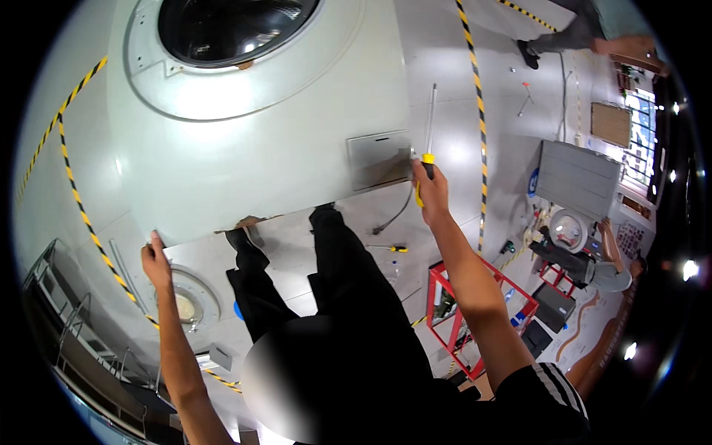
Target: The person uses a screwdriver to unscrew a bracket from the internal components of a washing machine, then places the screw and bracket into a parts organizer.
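A white washing machine (245,156) stands upright before me, its round dark door (237,30) at the top of the view. At its lower right is a rectangular flap (378,159). My right hand (432,193) is closed around the yellow-and-black handle of a long screwdriver (431,122), whose shaft points away from me beside the machine's right edge. The knuckles are next to the flap. My left hand (156,265) is at the lower left corner of the machine, thumb up along the edge and fingers curled on it; the fingertips are partly hidden.
Another screwdriver (389,248) and a dark cable (389,220) lie on the floor near my feet. A red-framed cart (434,297) stands right, a round door ring (204,297) left. Yellow-black tape (480,126) marks the floor. A co-worker (604,271) works beside a drum at far right.
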{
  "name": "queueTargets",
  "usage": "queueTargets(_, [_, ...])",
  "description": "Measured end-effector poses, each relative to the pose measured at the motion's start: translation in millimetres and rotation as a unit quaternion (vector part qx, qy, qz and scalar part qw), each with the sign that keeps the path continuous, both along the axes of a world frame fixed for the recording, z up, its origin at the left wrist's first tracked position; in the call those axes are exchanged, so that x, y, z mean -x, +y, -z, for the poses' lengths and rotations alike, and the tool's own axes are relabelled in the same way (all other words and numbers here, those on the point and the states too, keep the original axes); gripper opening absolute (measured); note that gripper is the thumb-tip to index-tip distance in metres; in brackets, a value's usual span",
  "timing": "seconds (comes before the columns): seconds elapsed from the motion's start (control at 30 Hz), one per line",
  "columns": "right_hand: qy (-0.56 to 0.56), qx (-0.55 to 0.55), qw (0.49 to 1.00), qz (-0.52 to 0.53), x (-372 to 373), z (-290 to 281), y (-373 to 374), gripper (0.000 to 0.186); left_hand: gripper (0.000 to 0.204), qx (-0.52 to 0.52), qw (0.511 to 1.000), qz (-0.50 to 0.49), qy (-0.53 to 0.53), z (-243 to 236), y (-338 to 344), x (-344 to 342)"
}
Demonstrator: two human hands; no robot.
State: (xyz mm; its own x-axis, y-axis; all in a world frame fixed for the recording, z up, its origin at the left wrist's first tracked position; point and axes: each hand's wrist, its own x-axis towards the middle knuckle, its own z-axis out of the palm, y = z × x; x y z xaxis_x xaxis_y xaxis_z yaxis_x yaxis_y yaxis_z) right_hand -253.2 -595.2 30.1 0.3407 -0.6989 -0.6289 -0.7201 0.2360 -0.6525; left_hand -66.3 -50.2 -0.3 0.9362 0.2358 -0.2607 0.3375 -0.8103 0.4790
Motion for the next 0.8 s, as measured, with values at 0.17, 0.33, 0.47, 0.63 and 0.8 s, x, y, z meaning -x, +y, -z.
queueTargets(0.17, [-0.050,0.084,0.992,0.083,-13,9,20,0.028,0.047,0.006,0.998,0.057,0.034,-2,24,-5])
queueTargets(0.33, [0.067,0.158,0.984,-0.044,-3,26,1,0.052,0.076,0.007,0.942,0.249,0.223,-12,26,-52])
queueTargets(0.47, [0.022,0.110,0.991,0.076,-14,17,4,0.051,0.076,0.015,0.892,0.360,0.272,-29,20,-75])
queueTargets(0.63, [0.023,0.106,0.991,0.079,-16,27,-19,0.046,0.074,0.026,0.881,0.392,0.263,-23,26,-72])
queueTargets(0.8, [0.044,0.155,0.980,0.115,-20,27,-17,0.046,0.072,0.077,0.894,0.397,0.192,-8,31,-62])
